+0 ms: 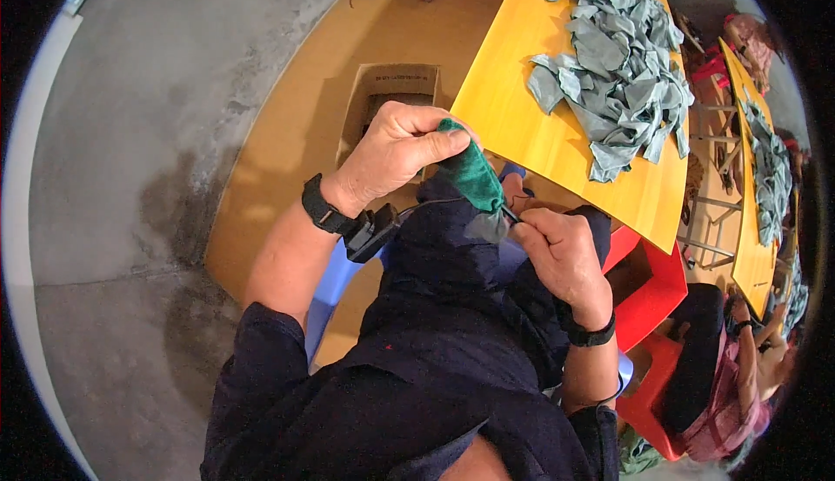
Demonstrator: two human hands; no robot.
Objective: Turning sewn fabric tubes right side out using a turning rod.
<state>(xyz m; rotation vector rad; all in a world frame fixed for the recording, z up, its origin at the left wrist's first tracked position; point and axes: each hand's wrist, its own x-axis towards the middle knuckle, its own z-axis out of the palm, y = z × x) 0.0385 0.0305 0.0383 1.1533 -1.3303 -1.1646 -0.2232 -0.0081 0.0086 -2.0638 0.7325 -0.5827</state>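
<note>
My left hand (396,150) pinches the upper end of a small dark-green velvety cloth piece (472,178) between thumb and fingers, above my lap. A thin dark rod-like tool (511,215) is gripped in my right hand (564,253), its tip meeting the lower end of the green cloth. Whether the tip goes into the cloth or only touches it, I cannot tell. At that same end hangs a paler grey-green flap (489,227). Both wrists wear black bands, and a small black device sits at the left wrist.
A yellow table (500,90) at the upper right bears a heap of grey-green cloth pieces (617,63). Beside it stands an open cardboard box (357,107). Red (648,285) and blue (329,283) plastic stools are near me. Another person (718,394) sits by a second table (752,263) at right.
</note>
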